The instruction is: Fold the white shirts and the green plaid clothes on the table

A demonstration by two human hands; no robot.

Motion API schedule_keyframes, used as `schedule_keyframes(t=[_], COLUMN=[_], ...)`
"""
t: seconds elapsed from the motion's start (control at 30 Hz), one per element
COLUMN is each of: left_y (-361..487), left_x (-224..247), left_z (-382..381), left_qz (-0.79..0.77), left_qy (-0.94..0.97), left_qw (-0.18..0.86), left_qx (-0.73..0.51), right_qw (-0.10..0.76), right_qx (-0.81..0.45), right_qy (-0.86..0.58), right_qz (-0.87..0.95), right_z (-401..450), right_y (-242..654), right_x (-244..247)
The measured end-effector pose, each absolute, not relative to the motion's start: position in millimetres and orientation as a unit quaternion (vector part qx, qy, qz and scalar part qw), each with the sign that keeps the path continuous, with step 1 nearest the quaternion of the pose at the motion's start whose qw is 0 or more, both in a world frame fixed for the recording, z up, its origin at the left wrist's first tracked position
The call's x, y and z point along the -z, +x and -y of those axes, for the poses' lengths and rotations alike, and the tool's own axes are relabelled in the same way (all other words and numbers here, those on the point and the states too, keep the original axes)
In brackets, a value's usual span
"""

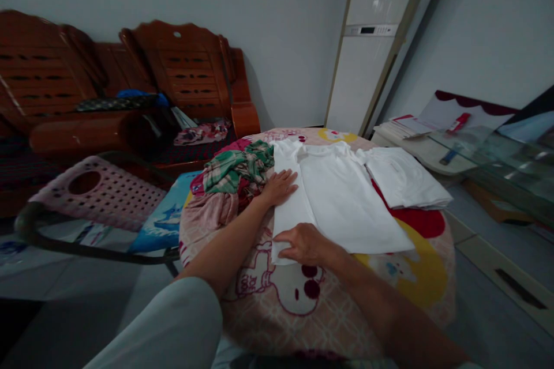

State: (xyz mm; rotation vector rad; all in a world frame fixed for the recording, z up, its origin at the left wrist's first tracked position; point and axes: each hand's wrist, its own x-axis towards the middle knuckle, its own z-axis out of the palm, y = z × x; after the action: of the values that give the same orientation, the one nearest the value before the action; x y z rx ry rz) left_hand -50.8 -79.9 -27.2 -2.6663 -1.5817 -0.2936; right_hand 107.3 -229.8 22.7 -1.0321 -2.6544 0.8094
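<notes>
A white shirt [346,202] lies spread on a round table covered with a patterned cloth [341,320], its left side folded inward. My left hand [280,187] rests flat on the shirt's left part, fingers spread. At the lower left corner of the shirt is my right hand [303,244], its thumb and fingers bent around the hem. A folded white garment [404,176] lies to the right of the shirt. Crumpled clothes [236,170], green plaid, red and pink, are heaped on the left side of the table.
A pink woven chair [104,193] with a blue cushion [167,216] stands at the left. Wooden seats [186,69] line the wall behind. A tall white appliance [363,75] stands at the back, and a glass-topped table [511,155] is at the right.
</notes>
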Motion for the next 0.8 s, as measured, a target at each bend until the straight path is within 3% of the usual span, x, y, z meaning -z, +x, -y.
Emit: schedule_keyframes(t=[0.17, 0.4, 0.6, 0.8], left_y=[-58.3, -56.8, -15.7, 35.6], left_x=[26.3, 21.4, 1.3, 20.6], left_z=[69.2, 57.4, 50.3, 69.3], left_qz=[0.547, 0.573, 0.529, 0.435], left_qy=[-0.832, -0.815, -0.843, -0.891], left_qw=[0.013, 0.010, -0.025, -0.008], left_qx=[0.089, 0.080, 0.099, 0.134], right_qw=[0.105, 0.046, 0.162, 0.290], right_qx=[-0.296, -0.245, -0.372, -0.148], right_qy=[-0.354, -0.339, -0.362, -0.619], right_qz=[0.881, 0.907, 0.839, 0.714], right_z=[231.1, 234.5, 214.5, 182.4], right_y=[108.7, 96.8, 113.8, 187.0], right_x=[-27.4, -20.3, -15.5, -29.3])
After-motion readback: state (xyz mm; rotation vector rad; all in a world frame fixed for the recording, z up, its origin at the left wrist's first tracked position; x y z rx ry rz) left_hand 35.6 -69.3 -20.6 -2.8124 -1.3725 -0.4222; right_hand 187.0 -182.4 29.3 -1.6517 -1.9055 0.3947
